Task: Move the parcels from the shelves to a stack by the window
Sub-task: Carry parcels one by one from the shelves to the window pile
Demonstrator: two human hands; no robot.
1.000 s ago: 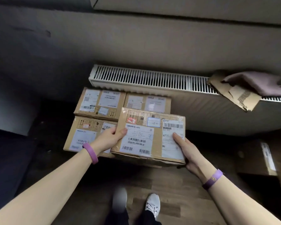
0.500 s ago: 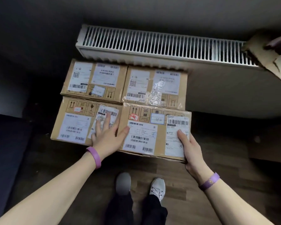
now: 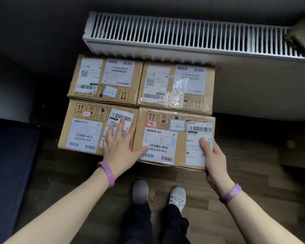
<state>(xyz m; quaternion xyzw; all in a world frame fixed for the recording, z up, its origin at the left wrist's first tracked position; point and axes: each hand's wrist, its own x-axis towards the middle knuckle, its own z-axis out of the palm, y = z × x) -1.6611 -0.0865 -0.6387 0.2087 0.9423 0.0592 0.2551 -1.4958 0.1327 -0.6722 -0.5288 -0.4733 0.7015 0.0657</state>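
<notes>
Four brown cardboard parcels with white labels lie in a two-by-two block on the floor under the radiator [image 3: 183,32]. My right hand [image 3: 213,159] grips the near right corner of the front-right parcel [image 3: 180,150], thumb on its top label, fingers hidden round the edge. My left hand [image 3: 120,148] lies flat, its fingers spread on the front-left parcel [image 3: 84,131] and its thumb touching the front-right one. The rear-left parcel [image 3: 104,76] and rear-right parcel [image 3: 173,81] sit against the radiator, untouched.
A scrap of cardboard [image 3: 303,36] rests on the radiator's right end. Dark blue furniture [image 3: 7,164] stands at the left. My white shoes [image 3: 177,196] are on the wooden floor [image 3: 253,173] just in front of the parcels.
The front-right parcel has come down beside the front-left one. My left hand slid off its left edge onto the front-left parcel. The view tilted downward.
</notes>
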